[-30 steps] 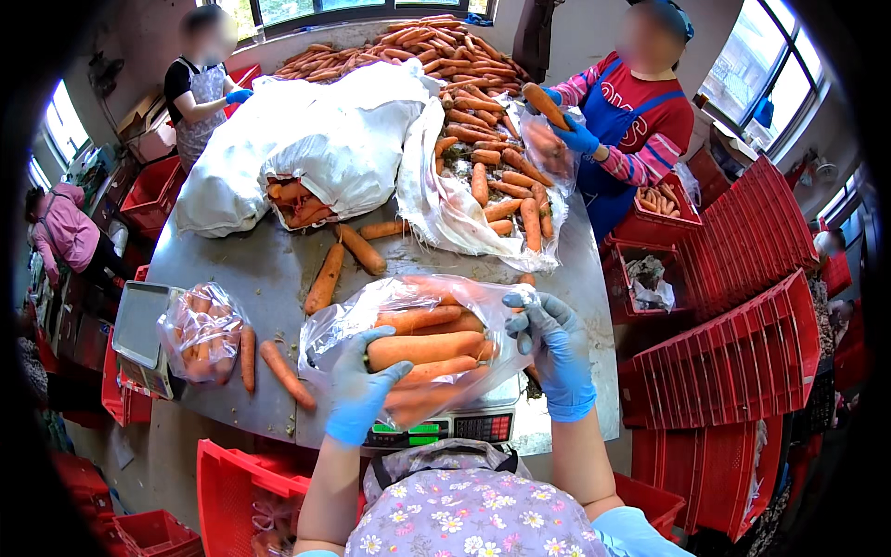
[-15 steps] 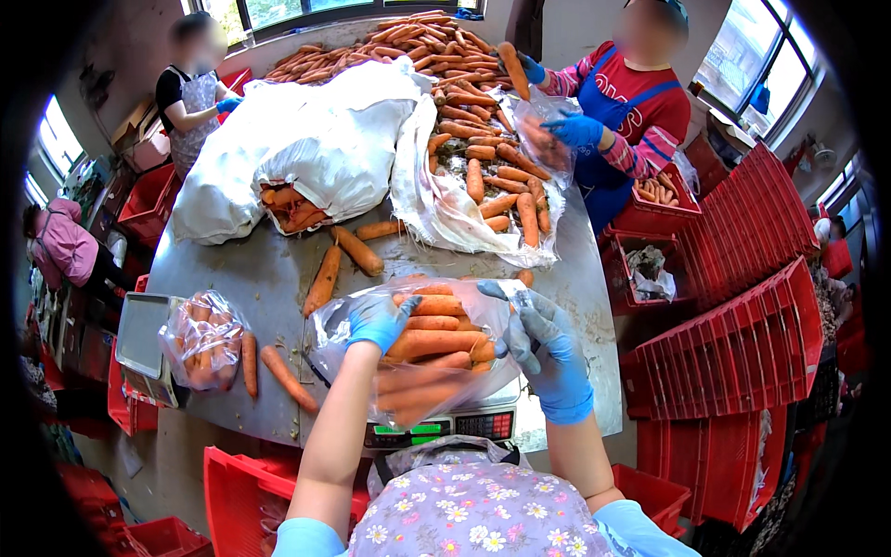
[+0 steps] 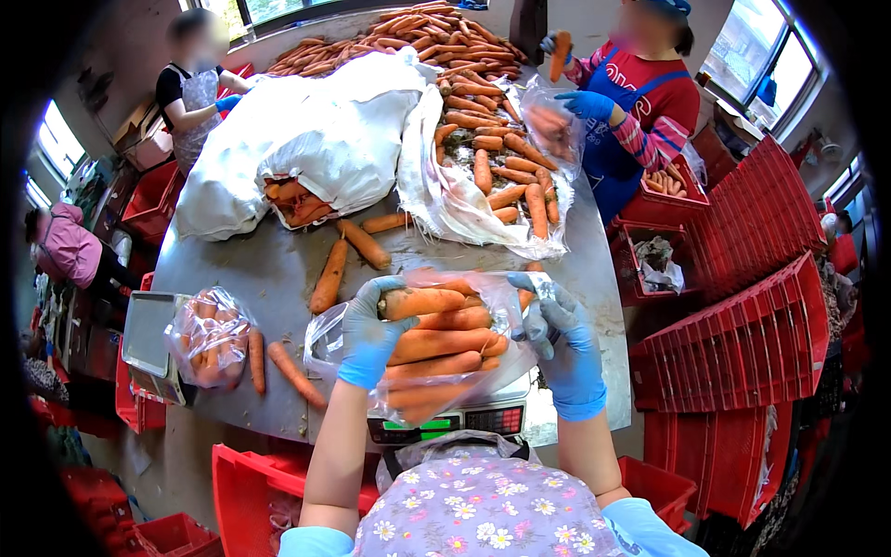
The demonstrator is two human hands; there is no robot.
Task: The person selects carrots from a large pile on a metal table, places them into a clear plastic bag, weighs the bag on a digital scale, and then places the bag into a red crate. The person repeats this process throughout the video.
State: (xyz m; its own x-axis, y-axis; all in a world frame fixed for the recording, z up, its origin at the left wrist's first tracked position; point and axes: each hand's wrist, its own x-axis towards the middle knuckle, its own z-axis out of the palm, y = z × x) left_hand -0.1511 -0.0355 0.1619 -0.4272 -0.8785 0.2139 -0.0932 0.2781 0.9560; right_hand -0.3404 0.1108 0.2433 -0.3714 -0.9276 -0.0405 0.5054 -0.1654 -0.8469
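A clear plastic bag (image 3: 501, 371) packed with carrots (image 3: 436, 346) is between my hands, above a digital scale (image 3: 447, 424) at the table's near edge. My left hand (image 3: 369, 332), in a blue glove, grips the bag's left side at the carrot ends, thumb and fingers curled round. My right hand (image 3: 562, 343), in a dirt-stained blue glove, pinches the bag's loose plastic on the right. Another filled bag of carrots (image 3: 212, 336) lies at the left beside a second scale (image 3: 153, 339). Two loose carrots (image 3: 295, 375) rest near that bag.
White sacks (image 3: 288, 139) and a carrot heap (image 3: 399, 42) cover the metal table's (image 3: 251, 265) far side. At the right, a co-worker (image 3: 640, 102) holds a carrot and a bag. Another person (image 3: 190, 102) stands far left. Red crates (image 3: 733, 343) are stacked right; another crate (image 3: 246, 492) is near left.
My left hand has shifted from atop the bag to its left end, gripping there. The bag is raised slightly. The co-worker at right has moved the held carrot rightward.
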